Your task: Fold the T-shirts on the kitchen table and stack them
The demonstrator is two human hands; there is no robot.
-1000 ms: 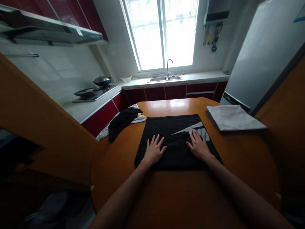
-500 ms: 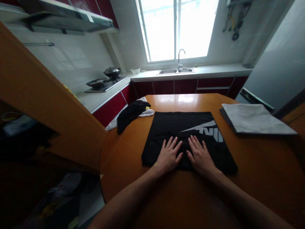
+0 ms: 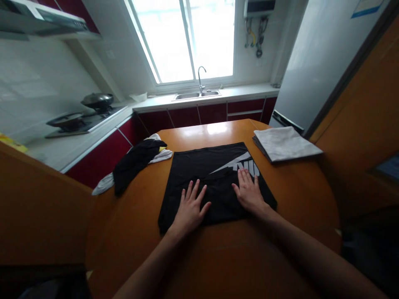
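Black fabric lies folded into a flat, broad block: a black garment (image 3: 193, 164), probably a T-shirt, resting on the orange-brown wooden table (image 3: 218, 259) directly in front of the person. A grey print (image 3: 233, 162), a slanting streak and partial lettering, shows on its far right part.

The left hand (image 3: 190, 211) and right hand (image 3: 248, 194) are well apart from each other, both palm down with fingers spread, and neither grips anything. The left rests on the near left part of the fabric; the right lies farther right, its fingertips at the lettering.

The step in hand looks like smoothing and pressing the folded layers flat. A next move would call for even, light pressure outward so the fold stays square, or for taking hold of an edge without dragging the upper layer. A pale folded cloth (image 3: 286, 143) lies to the right, and a loose clothing heap (image 3: 135, 162) to the left.
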